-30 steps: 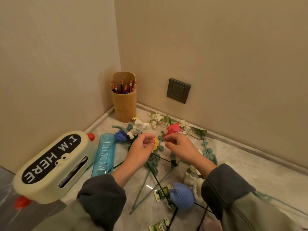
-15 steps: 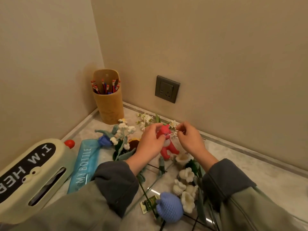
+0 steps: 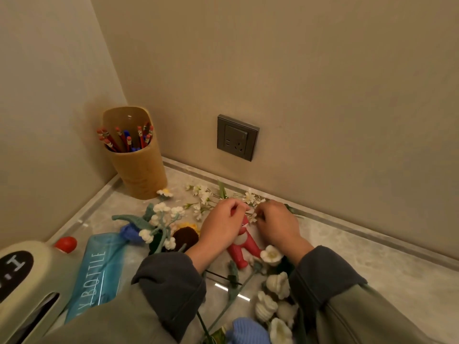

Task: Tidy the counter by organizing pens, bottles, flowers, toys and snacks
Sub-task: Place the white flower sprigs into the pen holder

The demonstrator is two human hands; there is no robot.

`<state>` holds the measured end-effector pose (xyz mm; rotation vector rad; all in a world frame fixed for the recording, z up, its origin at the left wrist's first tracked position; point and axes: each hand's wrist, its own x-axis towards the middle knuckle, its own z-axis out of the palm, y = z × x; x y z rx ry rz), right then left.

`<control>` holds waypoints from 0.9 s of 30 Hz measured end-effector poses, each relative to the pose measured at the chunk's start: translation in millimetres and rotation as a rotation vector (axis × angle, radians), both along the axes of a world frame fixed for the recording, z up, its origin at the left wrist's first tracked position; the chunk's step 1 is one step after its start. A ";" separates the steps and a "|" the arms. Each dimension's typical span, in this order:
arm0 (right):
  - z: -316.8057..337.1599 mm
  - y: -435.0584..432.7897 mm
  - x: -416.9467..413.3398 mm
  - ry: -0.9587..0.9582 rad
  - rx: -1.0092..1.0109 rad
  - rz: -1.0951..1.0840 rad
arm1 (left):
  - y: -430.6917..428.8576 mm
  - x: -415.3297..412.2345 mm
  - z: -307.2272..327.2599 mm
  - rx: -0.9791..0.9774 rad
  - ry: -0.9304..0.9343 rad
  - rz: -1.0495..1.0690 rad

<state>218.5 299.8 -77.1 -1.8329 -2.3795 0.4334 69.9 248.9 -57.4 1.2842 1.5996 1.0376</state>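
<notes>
Step in hand, as judged: freeing the white flower sprigs from the red toy, both lying on the counter close to the back wall. Left hand hovers over the toy's head, fingers curled in; whether they pinch the toy or a stem cannot be told. Right hand has its fingertips drawn together, pinching a thin sprig beside the toy's head. Advice: gather the stems low, lift them together, keep blossoms off the toy. Obstacles: knitted flowers lie around the toy, a white one touching its leg, a brown-centred one just left, and long stems cross beneath the wrists, so they may snag. The pen holder stands upright in the corner, well apart; the blue bottle lies flat beside a cream box. A wall socket sits above.
</notes>
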 end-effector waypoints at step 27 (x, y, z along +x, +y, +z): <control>35.1 -0.8 -16.6 0.495 0.171 0.022 | 16.8 -5.5 19.9 0.042 -0.288 0.313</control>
